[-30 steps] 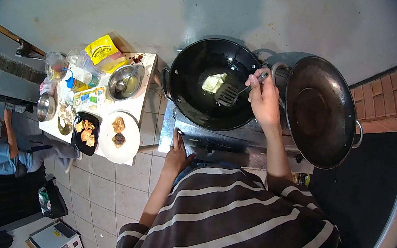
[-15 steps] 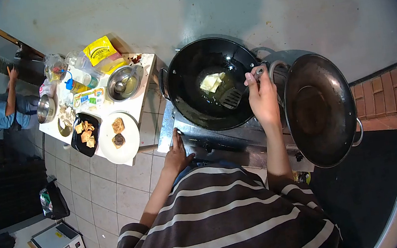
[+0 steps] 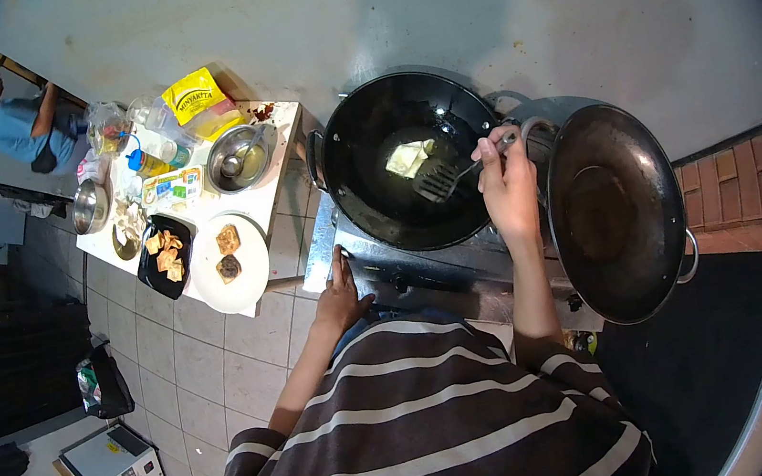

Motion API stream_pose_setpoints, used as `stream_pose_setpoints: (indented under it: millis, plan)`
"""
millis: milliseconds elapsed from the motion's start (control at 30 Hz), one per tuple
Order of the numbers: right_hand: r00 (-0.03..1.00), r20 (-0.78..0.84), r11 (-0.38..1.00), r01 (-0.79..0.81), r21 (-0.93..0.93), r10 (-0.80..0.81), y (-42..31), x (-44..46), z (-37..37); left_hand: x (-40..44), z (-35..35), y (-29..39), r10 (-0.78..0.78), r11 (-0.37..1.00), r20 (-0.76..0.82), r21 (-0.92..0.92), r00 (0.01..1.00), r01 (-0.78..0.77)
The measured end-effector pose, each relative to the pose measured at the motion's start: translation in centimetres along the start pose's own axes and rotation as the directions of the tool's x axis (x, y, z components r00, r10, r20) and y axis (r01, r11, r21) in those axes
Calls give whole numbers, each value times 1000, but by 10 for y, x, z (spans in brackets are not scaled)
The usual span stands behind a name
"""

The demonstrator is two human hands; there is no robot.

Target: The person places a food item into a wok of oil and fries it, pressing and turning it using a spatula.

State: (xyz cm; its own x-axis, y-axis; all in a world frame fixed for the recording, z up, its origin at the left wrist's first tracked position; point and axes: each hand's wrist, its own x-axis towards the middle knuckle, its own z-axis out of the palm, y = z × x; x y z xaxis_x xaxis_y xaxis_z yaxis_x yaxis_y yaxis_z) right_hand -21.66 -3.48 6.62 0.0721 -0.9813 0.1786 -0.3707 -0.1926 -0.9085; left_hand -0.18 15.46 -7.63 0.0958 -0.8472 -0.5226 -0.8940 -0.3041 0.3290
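My right hand [image 3: 509, 184] is closed around the handle of a slotted spatula [image 3: 437, 182], over the right side of a black wok [image 3: 377, 210]. The spatula's head is in the wok, at the lower right edge of a pale folded piece of food [image 3: 410, 159]. Shiny oil lies around that piece. My left hand [image 3: 338, 299] rests on the metal stove edge [image 3: 322, 246] below the wok, fingers extended and holding nothing.
A second wok [image 3: 613, 207] stands at the right. The table [image 3: 276, 189] at the left bears a white plate [image 3: 248, 284] with two browned pieces, a black tray [image 3: 153, 278] of fried pieces, a metal bowl [image 3: 224, 177] and a yellow pouch [image 3: 194, 95]. Another person [image 3: 20, 127] stands at the upper left.
The spatula head moved slightly right, then back left to the food's edge. My left hand stayed put. The other person moved toward the upper left behind the table.
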Motion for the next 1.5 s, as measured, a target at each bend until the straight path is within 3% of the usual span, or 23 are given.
stream_pose_setpoints:
  millis: [33,133,267,367,567,667,767,867,933,967,1100,1200,1267,1333,1400,1500]
  plan:
    - [996,-34,997,78,26,-77,4,1,2,0,1,-1,-1,1000,-6,-4,1000,1]
    - [999,38,998,-6,-69,9,-5,0,-4,2,7,-4,14,1000,-27,-8,1000,-14]
    - [998,54,991,46,-126,-40,-6,-1,-1,2,6,-3,10,1000,-28,20,1000,-10]
    - [999,32,1000,12,22,-13,-2,-2,0,1,4,-2,-4,1000,-7,12,1000,4]
    - [997,59,990,51,-134,-44,-8,0,-2,3,10,-6,1,1000,-22,26,1000,0]
    - [999,53,999,-9,-42,11,0,-1,2,2,8,-5,2,1000,-16,31,1000,-2]
    - [998,-43,997,57,53,-55,-1,-1,1,2,7,-3,-10,1000,-16,10,1000,10]
    - [1000,15,999,-23,-43,23,-8,-2,-2,1,7,-3,0,1000,-28,7,1000,0]
    - [994,52,986,104,-128,-98,-3,-2,1,3,9,-5,1,1000,-23,12,1000,-1]
    - [997,74,997,19,-72,-14,-2,-2,1,4,10,-7,2,1000,-16,17,1000,-1]
    - [1000,-11,998,5,63,-4,-2,-3,2,3,11,-7,26,999,-41,35,999,-24]
    - [1000,-7,1000,18,-7,-18,-3,-2,0,4,13,-8,14,999,-31,33,999,-13]
    - [996,54,985,84,-152,-77,-5,-1,0,5,16,-11,75,995,-83,75,994,-68]
    - [995,62,988,79,-131,-72,-4,-1,3,5,16,-12,72,995,-81,70,994,-67]
    - [999,26,999,-33,24,32,-5,-3,6,4,13,-10,71,996,-73,64,995,-67]
    - [1000,12,1000,-11,-18,11,-6,-1,3,2,7,-4,6,1000,-8,30,1000,-6]
